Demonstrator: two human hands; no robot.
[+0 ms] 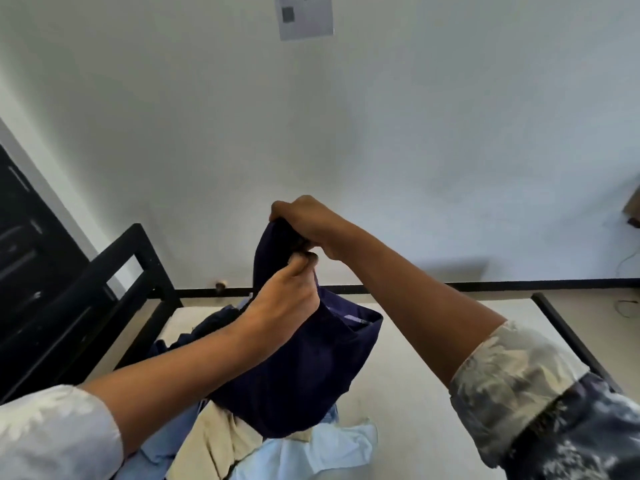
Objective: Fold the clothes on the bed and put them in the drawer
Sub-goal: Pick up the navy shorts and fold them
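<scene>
A dark navy garment (301,372) hangs in the air above the bed (433,341). My right hand (308,223) grips its top edge from above, fingers curled round the cloth. Just below, my left hand (284,299) pinches the same edge between thumb and fingers. The garment's lower part drapes down onto a pile of clothes (263,448): a beige piece, light blue pieces and another dark piece at the left. No drawer is in view.
The bed's black metal frame (145,271) rises at the left, and a black rail (568,334) runs along the right side. A dark door (24,244) stands at far left. The white wall behind carries a paper sheet (304,15).
</scene>
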